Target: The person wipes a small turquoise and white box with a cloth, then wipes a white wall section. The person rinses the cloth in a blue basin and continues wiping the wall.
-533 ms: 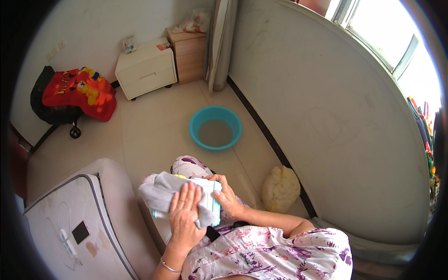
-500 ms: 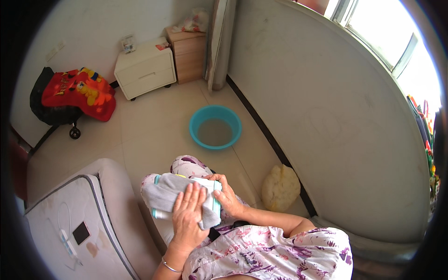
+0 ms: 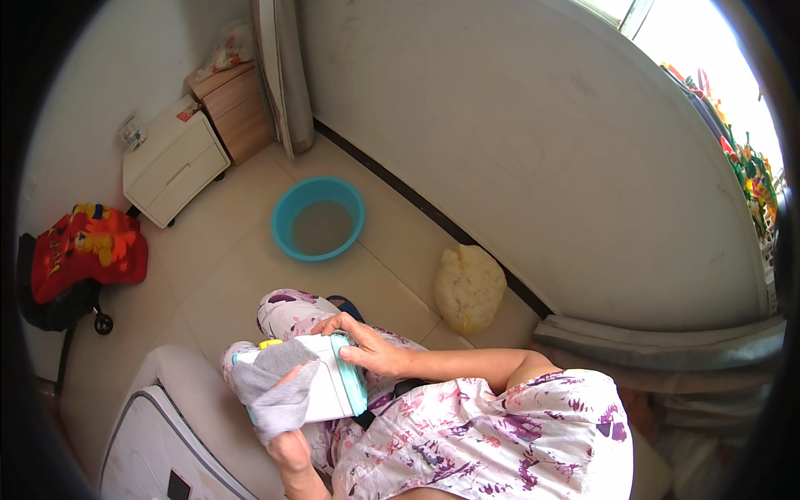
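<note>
Holding white box [image 3: 330, 398], grey cloth [image 3: 273, 368] against it

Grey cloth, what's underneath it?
Under the cloth is part of a white box with turquoise edging, uncovered toward your right hand. The box's surface directly beneath is hidden, and the cloth also covers some of your left hand.

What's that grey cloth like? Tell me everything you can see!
The grey cloth is plain and looks like soft, thin fabric. It's creased and folded, not spread flat. It drapes over the left part of a white box with turquoise edges. The left hand touches it, partly hidden in its folds. I can't tell if it's wet.
</note>
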Available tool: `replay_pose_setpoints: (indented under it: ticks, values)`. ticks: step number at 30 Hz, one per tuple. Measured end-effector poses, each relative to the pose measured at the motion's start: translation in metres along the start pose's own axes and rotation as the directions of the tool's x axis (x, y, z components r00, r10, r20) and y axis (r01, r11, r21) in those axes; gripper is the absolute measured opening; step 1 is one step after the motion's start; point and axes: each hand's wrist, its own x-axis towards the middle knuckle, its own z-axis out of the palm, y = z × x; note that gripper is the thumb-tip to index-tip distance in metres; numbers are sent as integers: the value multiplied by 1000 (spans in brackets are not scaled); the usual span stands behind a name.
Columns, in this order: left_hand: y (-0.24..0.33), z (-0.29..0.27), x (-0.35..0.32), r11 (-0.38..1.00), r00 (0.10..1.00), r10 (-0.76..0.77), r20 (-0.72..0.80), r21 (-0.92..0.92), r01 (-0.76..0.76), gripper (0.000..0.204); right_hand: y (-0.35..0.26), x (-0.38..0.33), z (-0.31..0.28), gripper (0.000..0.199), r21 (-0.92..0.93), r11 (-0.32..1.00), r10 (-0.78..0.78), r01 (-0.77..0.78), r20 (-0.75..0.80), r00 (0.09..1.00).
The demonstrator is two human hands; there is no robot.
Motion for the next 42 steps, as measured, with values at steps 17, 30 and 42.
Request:
replay_pose_setpoints:
  ticks: [17, 30, 42]
  values:
    - [9, 22, 57, 994, 987, 71, 146, -88, -59, 47, -34, 13, 8, 32, -111, 976, -184, 189, 53, 981]
    - [-18, 13, 70, 413, 883, 187, 431, 781, -468, 76, -57, -7, -104, 49, 710, 702, 428, 60, -487, 761]
    - [-50, 8, 72, 466, 782, 255, 569, 636, -615, 45, -77, -121, -233, 35, -513, 663, -335, -545, -855, 397]
